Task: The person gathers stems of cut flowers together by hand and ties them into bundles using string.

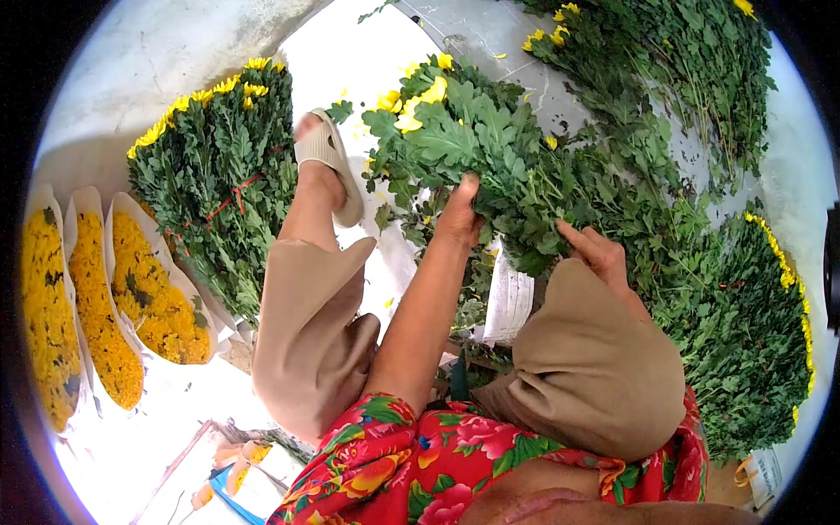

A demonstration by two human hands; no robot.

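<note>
A bunch of leafy green stems with yellow flowers (490, 144) lies across the middle, its blooms toward the upper left. My left hand (460, 213) is wrapped round the bunch from below, thumb on top of the leaves, near the flower end. Farther along the stems, on the right, my right hand (598, 255) has its index finger stretched out against the leaves; its other fingers are bent and partly hidden, and what they grip cannot be made out. Below the bunch, between my knees, is a piece of printed white paper (509, 297).
Bundled yellow flowers with a red tie (227, 175) stand at the left, beside paper-wrapped yellow blooms (144, 289). More leafy stems (682, 70) lie at the upper right, and a large bundle (744, 324) at the right. My sandalled foot (332, 162) rests near the centre left.
</note>
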